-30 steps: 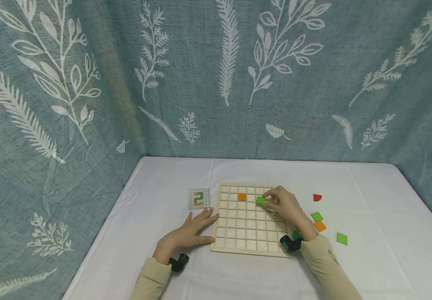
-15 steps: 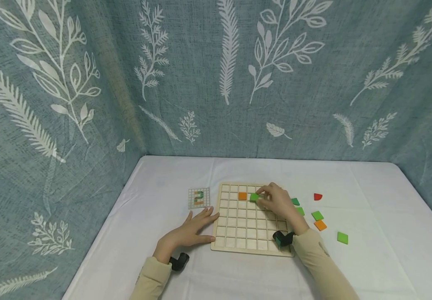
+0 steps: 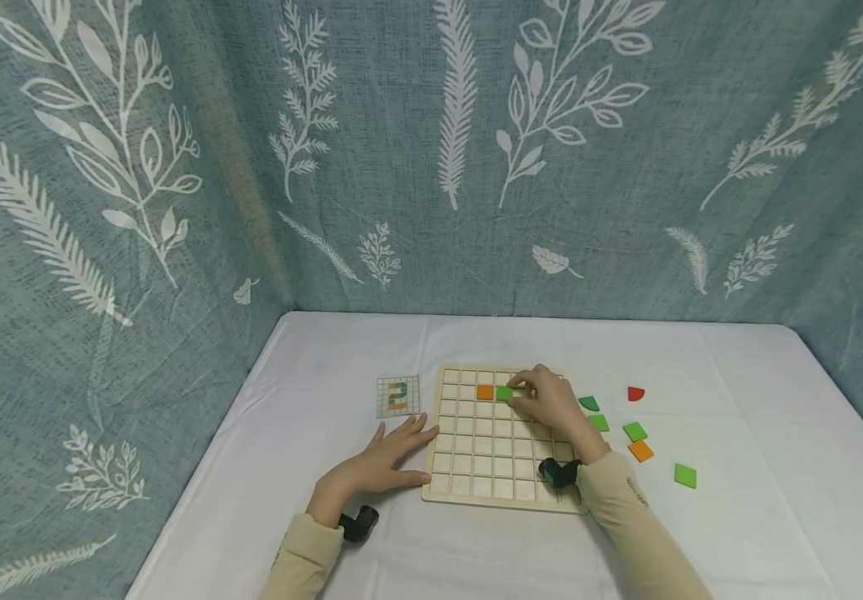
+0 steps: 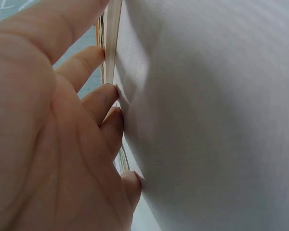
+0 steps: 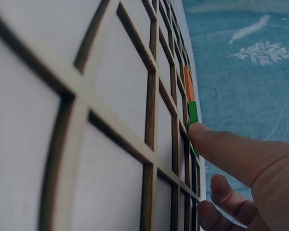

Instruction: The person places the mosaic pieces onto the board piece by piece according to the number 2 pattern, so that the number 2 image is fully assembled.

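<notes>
A light wooden grid board (image 3: 481, 467) lies on the table, an orange square tile (image 3: 485, 392) sitting in its second row. Immediately right of that tile is a light green square tile (image 3: 504, 393). My right hand (image 3: 547, 404) pinches the green tile by its right side, thumb and forefinger at its edge; the right wrist view shows the thumb against the green tile (image 5: 193, 111) beside the orange tile (image 5: 188, 83). With fingers spread, my left hand (image 3: 377, 463) rests on the table, its fingertips and thumb touching the board's left edge (image 4: 111, 43).
A pattern card (image 3: 397, 396) lies left of the board. To the board's right are a dark green quarter-round piece (image 3: 589, 403), a red quarter-round piece (image 3: 636, 393), several light green tiles (image 3: 685, 476) and another orange tile (image 3: 641, 451). A patterned curtain (image 3: 401, 167) hangs behind the table.
My right hand has moved left over the board with the green tile, bringing it from a gap away to right beside the orange tile. The left hand has stayed in place.
</notes>
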Demonstrator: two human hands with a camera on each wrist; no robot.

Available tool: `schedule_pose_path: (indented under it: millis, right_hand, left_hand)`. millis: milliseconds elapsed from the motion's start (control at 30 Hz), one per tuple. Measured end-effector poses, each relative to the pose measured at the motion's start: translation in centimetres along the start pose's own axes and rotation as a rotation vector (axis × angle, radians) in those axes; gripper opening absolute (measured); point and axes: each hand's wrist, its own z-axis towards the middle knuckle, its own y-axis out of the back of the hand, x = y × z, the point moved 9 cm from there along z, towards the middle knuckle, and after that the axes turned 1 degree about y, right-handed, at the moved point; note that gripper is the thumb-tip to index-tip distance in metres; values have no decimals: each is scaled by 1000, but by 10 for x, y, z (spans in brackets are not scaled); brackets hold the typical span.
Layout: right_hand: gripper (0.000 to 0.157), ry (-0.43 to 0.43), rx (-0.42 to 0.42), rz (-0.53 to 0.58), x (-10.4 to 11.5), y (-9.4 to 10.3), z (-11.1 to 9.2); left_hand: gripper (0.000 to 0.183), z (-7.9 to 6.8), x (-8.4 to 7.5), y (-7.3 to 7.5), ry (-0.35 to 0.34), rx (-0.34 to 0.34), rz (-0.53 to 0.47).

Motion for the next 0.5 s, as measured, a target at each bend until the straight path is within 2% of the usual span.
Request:
schedule_pose_path:
  millis: [500]
  right_hand:
    - [24, -3, 6, 14, 0, -3, 2]
  left_hand:
    - [70, 0, 3, 0, 8, -3, 12]
